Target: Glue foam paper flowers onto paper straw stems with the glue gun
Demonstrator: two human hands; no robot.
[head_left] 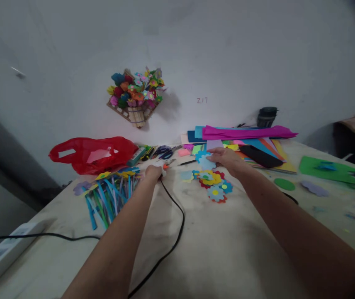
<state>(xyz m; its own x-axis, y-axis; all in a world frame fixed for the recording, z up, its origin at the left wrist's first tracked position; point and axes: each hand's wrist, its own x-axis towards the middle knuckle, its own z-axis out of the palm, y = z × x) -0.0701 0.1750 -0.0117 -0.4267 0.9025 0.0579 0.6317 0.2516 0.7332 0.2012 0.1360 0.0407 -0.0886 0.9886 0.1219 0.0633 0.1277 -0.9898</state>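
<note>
My left hand (pixel 154 171) is closed round a white glue gun (pixel 161 167) with an orange tip, its black cord (pixel 182 220) trailing down the table. In my right hand (pixel 225 160), pinched between thumb and fingers, is a light blue paper flower (pixel 207 161). Just below it several layered paper flowers (pixel 215 192) in blue, yellow and red lie on the table. A dark pencil (pixel 186 162) rests between my two hands.
Flower stems in blue and green (pixel 105 199) lie at left, beside a red plastic bag (pixel 95 154). Coloured sheets (pixel 249 133) are stacked at the back right. A white power strip (pixel 9 253) sits at the lower left; a green sheet (pixel 329 171) lies far right.
</note>
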